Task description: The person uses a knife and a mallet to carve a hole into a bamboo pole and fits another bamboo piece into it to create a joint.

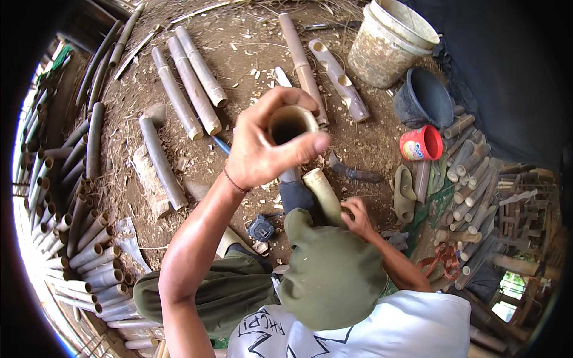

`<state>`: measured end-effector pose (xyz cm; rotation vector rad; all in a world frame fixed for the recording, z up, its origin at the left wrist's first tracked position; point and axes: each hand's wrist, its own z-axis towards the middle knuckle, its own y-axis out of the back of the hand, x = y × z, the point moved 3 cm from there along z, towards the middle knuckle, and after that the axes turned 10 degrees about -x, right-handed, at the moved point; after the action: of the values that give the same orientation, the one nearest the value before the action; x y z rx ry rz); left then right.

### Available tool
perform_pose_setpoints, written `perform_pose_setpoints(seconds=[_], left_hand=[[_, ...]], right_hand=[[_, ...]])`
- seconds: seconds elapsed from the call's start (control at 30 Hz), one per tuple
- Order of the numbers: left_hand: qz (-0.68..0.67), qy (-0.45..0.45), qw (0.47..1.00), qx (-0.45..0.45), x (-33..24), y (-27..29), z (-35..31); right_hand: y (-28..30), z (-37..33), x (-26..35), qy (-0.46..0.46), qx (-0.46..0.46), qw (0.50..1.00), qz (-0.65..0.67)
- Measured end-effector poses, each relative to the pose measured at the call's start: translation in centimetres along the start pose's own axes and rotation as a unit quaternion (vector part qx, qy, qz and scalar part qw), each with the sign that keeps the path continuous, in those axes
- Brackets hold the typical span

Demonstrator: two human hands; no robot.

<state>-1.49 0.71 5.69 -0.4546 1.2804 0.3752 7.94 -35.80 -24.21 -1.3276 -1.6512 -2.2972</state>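
My left hand (253, 140), raised near the middle of the head view, is closed around a short bamboo tube (271, 126) whose round hollow mouth faces up. Thumb and fingers wrap its rim. Lower right, my right hand (358, 219) has its fingers curled in at the side of a pale bamboo piece (324, 194), beside my knee. Whether those fingers grip it or something small is hidden. A curved dark-handled tool (355, 171) lies on the ground beyond that hand. A dark tape measure (261, 228) rests below my left wrist.
Cut bamboo poles (194, 83) lie on the chip-strewn dirt, with a holed bamboo length (340, 80) farther right. A dirty white bucket (382, 53), a dark bucket (425, 98), a red tub (421, 143) and a sandal (404, 194) stand right. Bamboo stacks (101, 262) line both sides.
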Motion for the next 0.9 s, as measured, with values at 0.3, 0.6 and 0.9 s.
perform_pose_setpoints(seconds=[0.3,0.6,0.9], left_hand=[[-0.007,-0.052,0.998,-0.039,1.5,-1.7,0.9],[-0.021,-0.082,0.994,-0.062,1.9,-1.8,1.1],[0.036,-0.091,0.995,-0.022,1.7,-2.2,1.5]], right_hand=[[1.8,11.9,-4.7,0.018,0.160,0.956,-0.244],[1.1,16.1,7.0,0.165,0.273,0.944,-0.085],[-5.4,19.1,2.7,0.220,0.210,0.948,-0.088]])
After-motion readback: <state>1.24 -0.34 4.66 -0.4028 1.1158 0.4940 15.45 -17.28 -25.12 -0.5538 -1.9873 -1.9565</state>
